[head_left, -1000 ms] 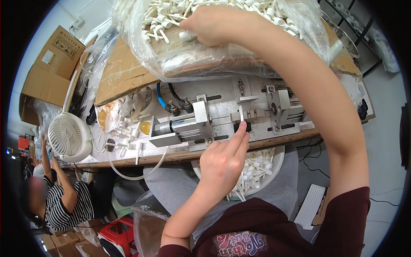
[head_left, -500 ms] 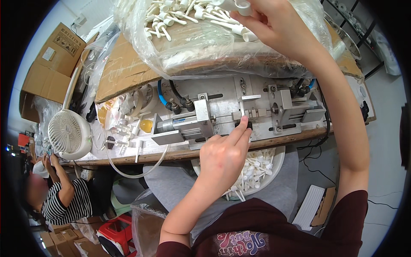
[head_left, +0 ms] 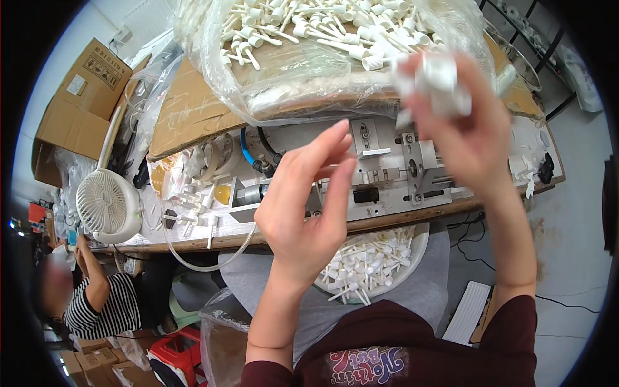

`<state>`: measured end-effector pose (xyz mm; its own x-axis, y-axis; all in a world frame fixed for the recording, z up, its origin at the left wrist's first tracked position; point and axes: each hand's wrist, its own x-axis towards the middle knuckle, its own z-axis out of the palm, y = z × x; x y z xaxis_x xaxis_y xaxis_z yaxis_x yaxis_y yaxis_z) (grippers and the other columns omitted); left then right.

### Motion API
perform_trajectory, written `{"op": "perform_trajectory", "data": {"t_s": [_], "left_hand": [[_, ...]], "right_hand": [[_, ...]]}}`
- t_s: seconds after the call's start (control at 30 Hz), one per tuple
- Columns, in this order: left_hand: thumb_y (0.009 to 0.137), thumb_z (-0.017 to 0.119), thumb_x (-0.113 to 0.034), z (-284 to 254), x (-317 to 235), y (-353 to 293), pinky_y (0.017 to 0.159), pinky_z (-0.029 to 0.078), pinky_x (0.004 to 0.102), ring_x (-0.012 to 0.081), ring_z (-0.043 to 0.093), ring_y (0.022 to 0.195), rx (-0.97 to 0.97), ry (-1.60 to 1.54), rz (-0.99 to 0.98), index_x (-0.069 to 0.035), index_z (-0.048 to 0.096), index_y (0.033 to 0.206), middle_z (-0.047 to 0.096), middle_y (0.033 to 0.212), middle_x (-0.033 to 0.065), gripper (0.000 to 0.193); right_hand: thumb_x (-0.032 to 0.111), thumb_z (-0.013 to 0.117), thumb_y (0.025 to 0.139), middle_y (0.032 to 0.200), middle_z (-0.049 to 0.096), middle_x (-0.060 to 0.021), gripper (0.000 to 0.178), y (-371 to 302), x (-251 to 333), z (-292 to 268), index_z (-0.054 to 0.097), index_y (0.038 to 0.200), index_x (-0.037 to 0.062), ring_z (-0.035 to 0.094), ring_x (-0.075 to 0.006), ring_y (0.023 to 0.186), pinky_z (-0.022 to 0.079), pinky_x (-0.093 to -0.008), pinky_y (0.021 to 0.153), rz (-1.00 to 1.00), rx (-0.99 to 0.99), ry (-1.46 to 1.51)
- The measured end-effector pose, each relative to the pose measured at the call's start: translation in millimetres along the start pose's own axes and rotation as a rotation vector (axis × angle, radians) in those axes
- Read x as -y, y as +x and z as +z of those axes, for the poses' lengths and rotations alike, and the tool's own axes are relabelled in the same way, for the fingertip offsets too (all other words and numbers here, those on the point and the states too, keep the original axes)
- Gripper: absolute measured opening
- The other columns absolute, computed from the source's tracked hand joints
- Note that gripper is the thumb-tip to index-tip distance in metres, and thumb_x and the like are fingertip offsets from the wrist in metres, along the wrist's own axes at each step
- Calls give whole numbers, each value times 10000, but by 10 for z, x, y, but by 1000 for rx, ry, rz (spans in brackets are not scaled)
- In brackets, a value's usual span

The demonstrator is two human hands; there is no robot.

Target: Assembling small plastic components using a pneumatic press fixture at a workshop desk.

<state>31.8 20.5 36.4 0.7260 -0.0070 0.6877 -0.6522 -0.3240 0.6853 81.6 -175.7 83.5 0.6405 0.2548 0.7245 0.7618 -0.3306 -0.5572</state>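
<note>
My left hand (head_left: 302, 206) is raised over the left side of a metal clamping fixture (head_left: 380, 205), its thumb and fingers apart with nothing visible between them. Up at the right, my right hand (head_left: 474, 138) is closed around several white plastic caps (head_left: 442, 80), blurred by motion. That hand hangs above the fixture's right part. Past the fixture lies a heap of white stemmed caps (head_left: 322, 24) in a clear plastic bag (head_left: 284, 103). More such white pieces (head_left: 364, 266) fill a round white basin (head_left: 422, 248) below the bench edge, at my lap.
A flattened cardboard sheet (head_left: 187, 122) lies under the bag. Blue and black hoses (head_left: 247, 147) run to the fixture. A white fan (head_left: 106, 205), loose white parts and a clear tube (head_left: 200, 264) are at left. A person in a striped shirt (head_left: 106, 303) sits farther left.
My left hand has lifted off the fixture and opened, moving left. My right hand has come down from the bag toward the fixture with the white caps in it.
</note>
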Motion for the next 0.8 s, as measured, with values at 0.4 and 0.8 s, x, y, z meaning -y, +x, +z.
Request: {"op": "perform_trajectory", "data": {"t_s": [0.4,0.8], "left_hand": [[724,851,12,43,-79,-436,734,602,271,158,695,879,314,-305,-289,25,712,1094,685,994,101,396],[750,779,-35,50,48,-559,714,504,315,205,669,790,428,502,102,-53,732,1089,695,1226,87,343]], "right_hand": [[6,691,867,916,717,-129,225,-1098,179,132,679,1090,-20,712,-195,784,554,-299,694,235,146,226],[-78,644,835,1077,678,-190,248,-1277,132,116,665,1077,-28,698,-215,859,560,-299,738,447,-101,352]]}}
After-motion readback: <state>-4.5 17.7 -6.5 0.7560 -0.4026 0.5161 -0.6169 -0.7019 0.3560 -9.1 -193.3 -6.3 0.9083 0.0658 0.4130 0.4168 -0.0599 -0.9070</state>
